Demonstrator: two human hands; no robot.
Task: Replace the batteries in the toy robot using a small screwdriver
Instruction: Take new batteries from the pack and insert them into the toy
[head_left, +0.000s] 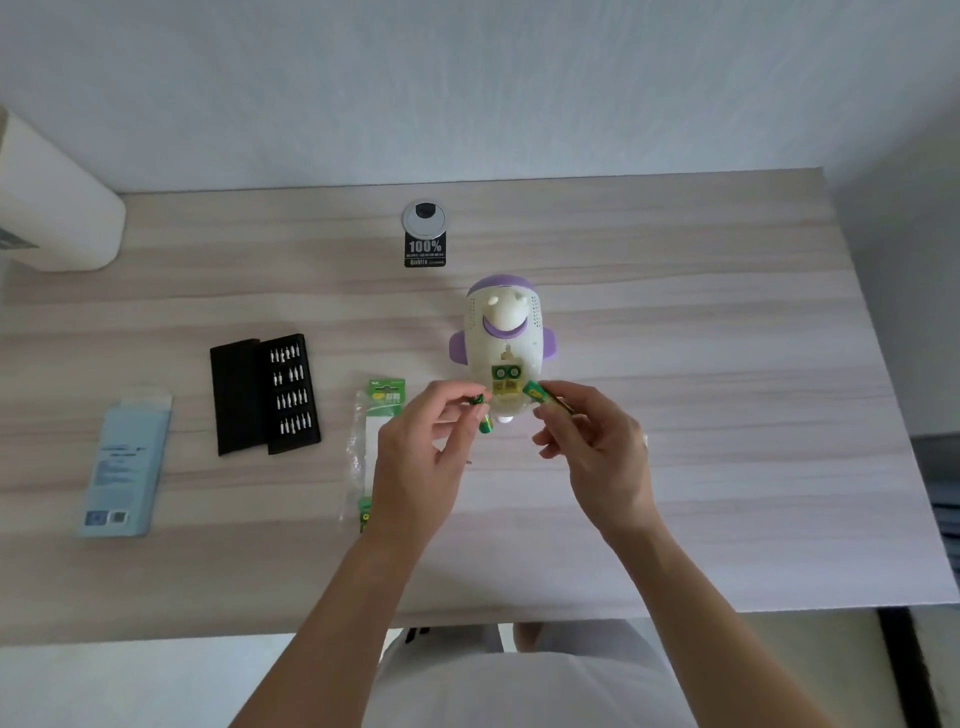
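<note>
A white and purple toy robot (503, 327) lies on the wooden desk (701, 364) with its battery compartment (506, 385) uncovered and facing up; two green battery ends show in its far half. Just left of the compartment, my left hand (423, 447) grips green batteries (482, 413). My right hand (597, 447) pinches another green battery (540, 396) at the compartment's right edge. No screwdriver can be made out in either hand.
A green battery pack (379, 410) in clear plastic lies left of my left hand. An open black bit case (264, 393) sits farther left, with a pale blue booklet (127, 462) beyond it. A cable grommet (424, 217) and black label (425, 250) sit behind the robot.
</note>
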